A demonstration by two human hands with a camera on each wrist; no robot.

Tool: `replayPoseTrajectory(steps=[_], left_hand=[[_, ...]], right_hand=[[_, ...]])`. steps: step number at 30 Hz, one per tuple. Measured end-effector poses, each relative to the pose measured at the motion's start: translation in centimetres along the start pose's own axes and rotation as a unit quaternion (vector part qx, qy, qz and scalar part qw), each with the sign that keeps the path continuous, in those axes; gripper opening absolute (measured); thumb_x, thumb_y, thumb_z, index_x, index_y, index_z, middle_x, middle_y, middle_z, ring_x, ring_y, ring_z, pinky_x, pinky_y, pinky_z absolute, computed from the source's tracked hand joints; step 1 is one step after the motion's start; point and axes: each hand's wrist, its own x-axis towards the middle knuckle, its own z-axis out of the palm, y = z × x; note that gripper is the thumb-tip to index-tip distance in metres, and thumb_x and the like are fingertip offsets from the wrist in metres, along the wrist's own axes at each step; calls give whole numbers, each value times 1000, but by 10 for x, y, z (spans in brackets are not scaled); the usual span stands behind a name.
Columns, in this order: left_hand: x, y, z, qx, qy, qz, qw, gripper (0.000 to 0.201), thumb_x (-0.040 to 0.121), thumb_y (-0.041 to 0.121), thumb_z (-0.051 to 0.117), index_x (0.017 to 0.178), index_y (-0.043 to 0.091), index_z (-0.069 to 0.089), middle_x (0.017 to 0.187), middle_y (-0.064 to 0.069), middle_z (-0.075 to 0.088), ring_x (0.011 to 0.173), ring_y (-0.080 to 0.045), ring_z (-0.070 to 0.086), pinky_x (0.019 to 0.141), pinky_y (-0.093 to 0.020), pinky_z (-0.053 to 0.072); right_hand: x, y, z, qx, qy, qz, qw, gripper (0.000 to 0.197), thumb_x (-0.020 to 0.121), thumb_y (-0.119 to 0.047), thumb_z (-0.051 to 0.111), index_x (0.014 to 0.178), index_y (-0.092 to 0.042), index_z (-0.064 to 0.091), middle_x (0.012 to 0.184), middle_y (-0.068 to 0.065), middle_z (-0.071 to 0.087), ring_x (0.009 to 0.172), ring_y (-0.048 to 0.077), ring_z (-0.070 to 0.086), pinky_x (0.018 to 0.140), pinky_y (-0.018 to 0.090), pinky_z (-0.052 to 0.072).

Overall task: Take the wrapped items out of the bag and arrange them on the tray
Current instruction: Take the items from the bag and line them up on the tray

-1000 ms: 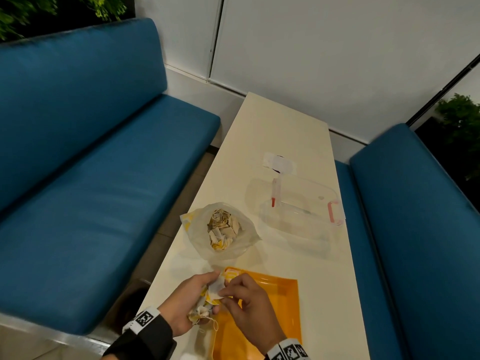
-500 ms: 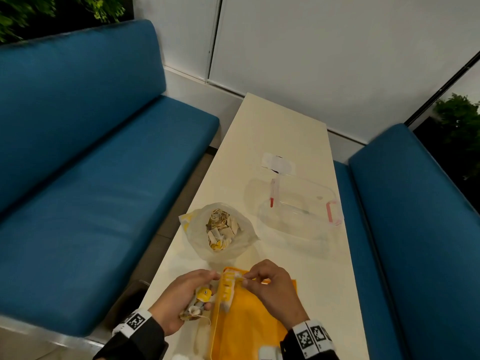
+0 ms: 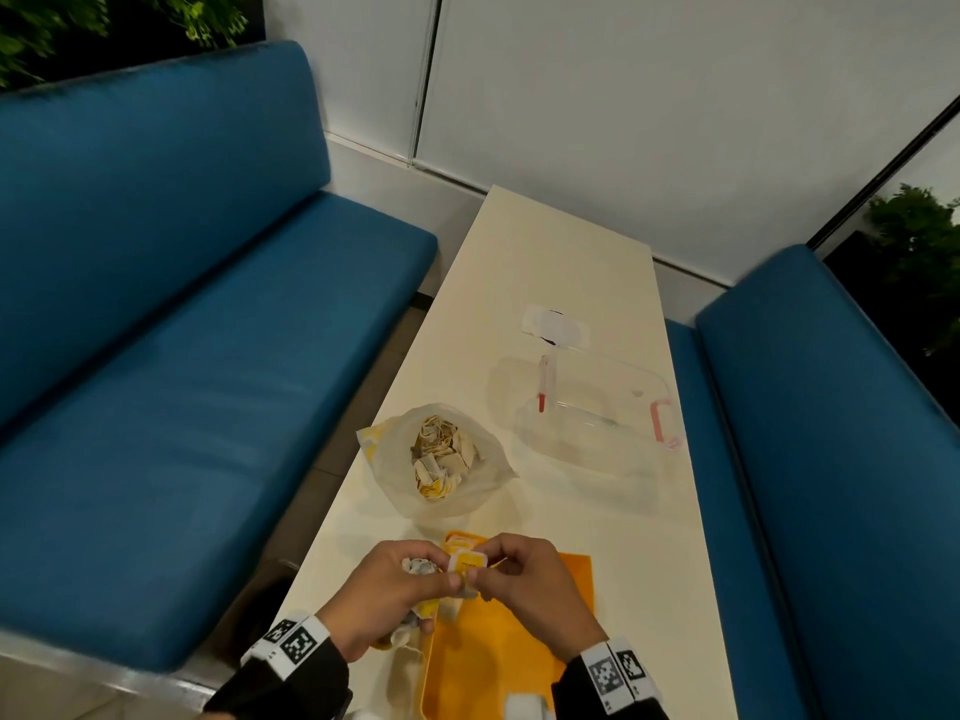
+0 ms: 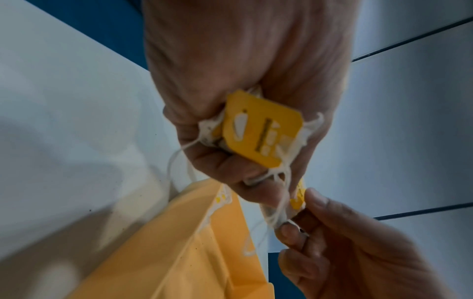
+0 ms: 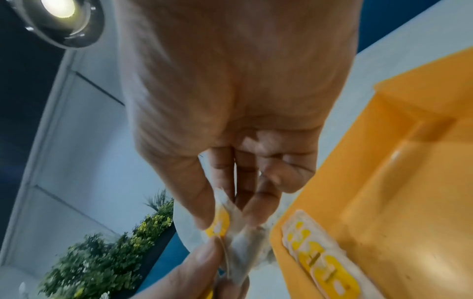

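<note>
A clear plastic bag (image 3: 436, 459) full of wrapped tea bags stands open on the table, just beyond the orange tray (image 3: 498, 652). My left hand (image 3: 441, 579) grips a bundle of tea bags (image 4: 261, 133) with yellow tags and loose strings, over the tray's near left edge. My right hand (image 3: 480, 574) pinches one tea bag (image 5: 240, 242) at the bundle's edge, between thumb and fingers. Another tea bag (image 5: 320, 254) lies flat in the tray's far left corner (image 3: 460, 540). The tray (image 5: 396, 182) is otherwise bare where visible.
A clear lidded container (image 3: 597, 407) with pink handles stands at the table's right, with a white paper scrap (image 3: 553, 324) behind it. Blue benches flank the narrow table on the left (image 3: 182, 356) and right (image 3: 831, 459). A small white object (image 3: 522, 706) sits at the tray's near edge.
My right hand carried a tea bag to the tray's far left corner and left it there. It has come back to the bundle and pinches another one. The left hand stayed put.
</note>
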Motion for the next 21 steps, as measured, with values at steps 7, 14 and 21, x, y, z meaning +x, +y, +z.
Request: replayPoseTrajectory(steps=[7, 14, 21], left_hand=[[4, -6, 0, -12, 47, 7, 999, 12, 85, 14, 82, 96, 9, 80, 100, -21, 75, 75, -29, 69, 58, -33, 55], [8, -25, -6, 28, 97, -32, 994, 25, 80, 18, 87, 103, 17, 76, 104, -14, 74, 82, -32, 74, 63, -36, 60], [9, -38, -1, 95, 77, -38, 992, 47, 79, 17, 87, 122, 21, 69, 111, -7, 71, 80, -20, 72, 56, -33, 58]], right_hand=[[2, 20, 5, 76, 18, 59, 995, 9, 88, -5, 71, 89, 3, 67, 66, 15, 68, 56, 19, 60, 48, 24, 39], [0, 42, 12, 43, -34, 154, 986, 13, 89, 2, 66, 80, -7, 62, 53, 5, 66, 41, 11, 59, 38, 20, 37], [9, 56, 28, -7, -46, 190, 981, 13, 87, -1, 70, 82, -6, 59, 56, 4, 63, 43, 12, 62, 39, 20, 41]])
